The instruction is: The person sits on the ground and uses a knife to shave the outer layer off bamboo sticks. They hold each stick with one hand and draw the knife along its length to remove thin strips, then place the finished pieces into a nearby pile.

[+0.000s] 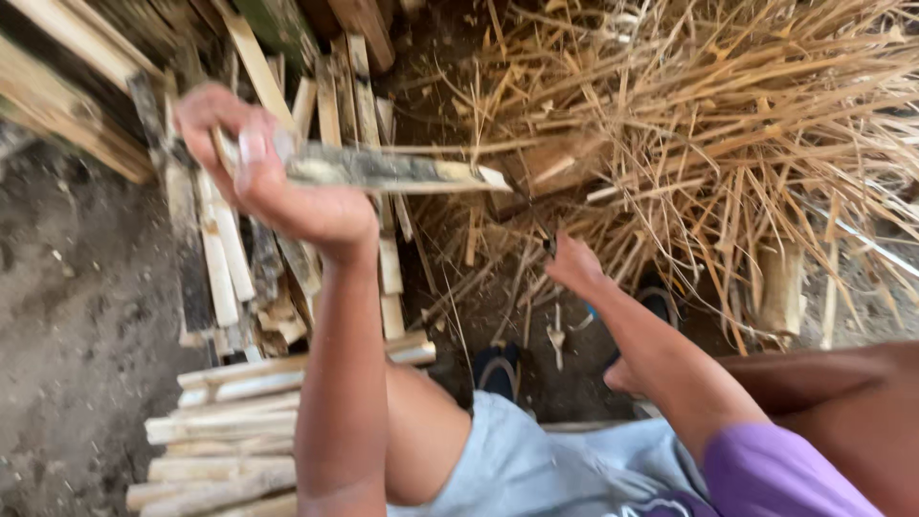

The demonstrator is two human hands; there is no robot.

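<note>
My left hand (pixel 273 168) is raised and closed around a flat split piece of bamboo (pixel 392 170), greyish and mottled, which points to the right at chest height. My right hand (pixel 571 263) is lower, near the ground, closed on a thin dark tool (pixel 542 230) whose shape I cannot make out. In front of that hand lies a wooden block (pixel 555 163), partly buried under shavings.
A big heap of pale bamboo strips and shavings (pixel 728 124) fills the right side. Split bamboo slats (pixel 225 249) lie stacked at the left, more (pixel 230 431) at the bottom left. Bare dirt ground (pixel 67 316) is at far left. My knees and sandalled feet (pixel 498 369) are below.
</note>
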